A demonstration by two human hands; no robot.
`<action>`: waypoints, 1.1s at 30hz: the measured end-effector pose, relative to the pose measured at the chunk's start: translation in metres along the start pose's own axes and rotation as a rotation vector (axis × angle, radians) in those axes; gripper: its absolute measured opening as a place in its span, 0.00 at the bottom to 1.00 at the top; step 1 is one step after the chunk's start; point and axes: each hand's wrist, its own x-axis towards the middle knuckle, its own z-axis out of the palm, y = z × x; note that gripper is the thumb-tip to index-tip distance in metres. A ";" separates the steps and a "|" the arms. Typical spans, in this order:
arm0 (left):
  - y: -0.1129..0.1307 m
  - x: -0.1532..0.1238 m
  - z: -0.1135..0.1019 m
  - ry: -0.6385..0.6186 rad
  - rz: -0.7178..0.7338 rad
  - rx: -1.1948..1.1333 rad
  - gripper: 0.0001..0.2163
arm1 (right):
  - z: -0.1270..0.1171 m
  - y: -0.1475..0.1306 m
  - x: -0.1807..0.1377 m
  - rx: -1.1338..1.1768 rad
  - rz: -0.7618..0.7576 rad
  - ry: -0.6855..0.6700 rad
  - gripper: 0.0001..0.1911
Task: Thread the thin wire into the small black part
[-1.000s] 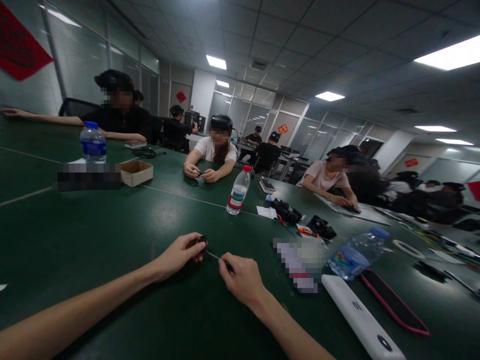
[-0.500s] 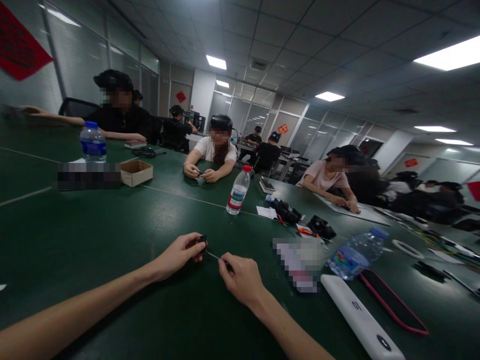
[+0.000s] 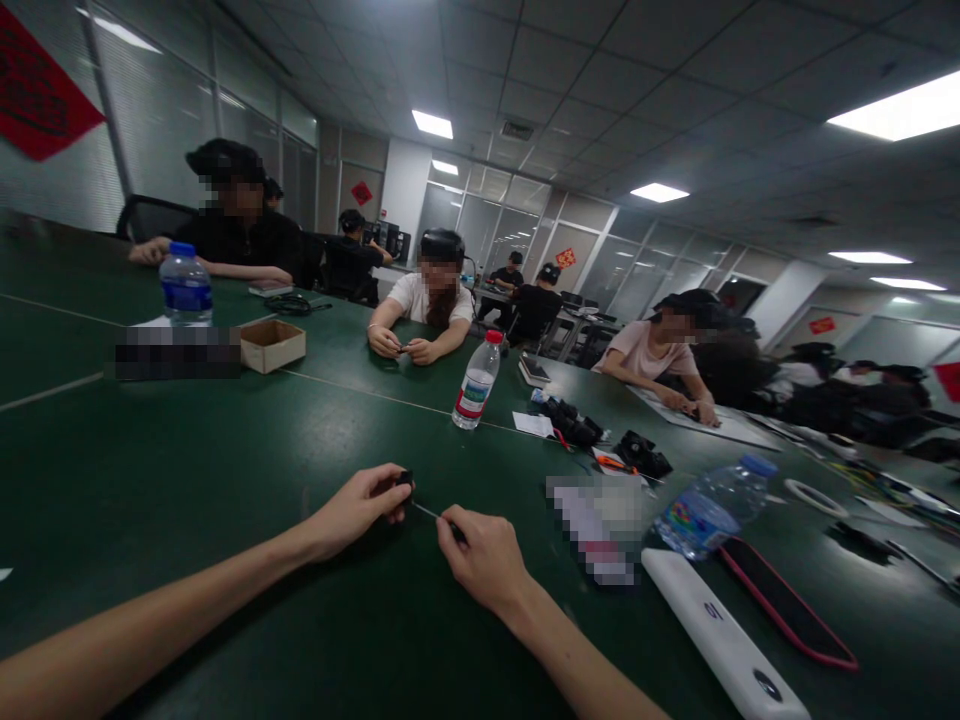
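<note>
Very little has changed at my fingers over the last second. My left hand [image 3: 358, 508] pinches a small, black, block-like part [image 3: 406, 479] between thumb and fingers, just above the dark green tabletop [image 3: 225, 470], in the same place as before. My right hand [image 3: 487, 560] is curled around the dark handle of a thin, straight, metal-shafted tool [image 3: 426, 511], thumb and forefinger pressed on it, and the bare shaft points left toward the part. Its tip ends at the part's lower edge; whether they touch, I cannot tell. With neither grip shifted, I judge this a steady, fine stage of the work, the tool kept in line with the part; any slight twist of the handle is too small to make out.

The clear change is across the table: a person in a black top [image 3: 255, 235] has drawn a stretched-out arm back in, and that hand now sits near a clear plastic bottle with a blue cap and blue label [image 3: 186, 292]. That is well apart from my hands, so it leaves my work undisturbed. A red-capped clear bottle [image 3: 475, 388] stands beyond them, where it was.
</note>
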 end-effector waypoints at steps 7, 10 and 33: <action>0.000 0.000 0.000 0.007 0.003 -0.004 0.17 | 0.000 0.000 -0.001 -0.007 0.001 0.000 0.16; 0.001 0.000 0.001 0.012 0.013 -0.012 0.17 | 0.000 0.000 -0.001 -0.001 0.008 -0.005 0.15; 0.003 -0.002 0.001 0.003 0.019 -0.032 0.17 | -0.002 -0.001 -0.001 -0.019 -0.002 -0.017 0.15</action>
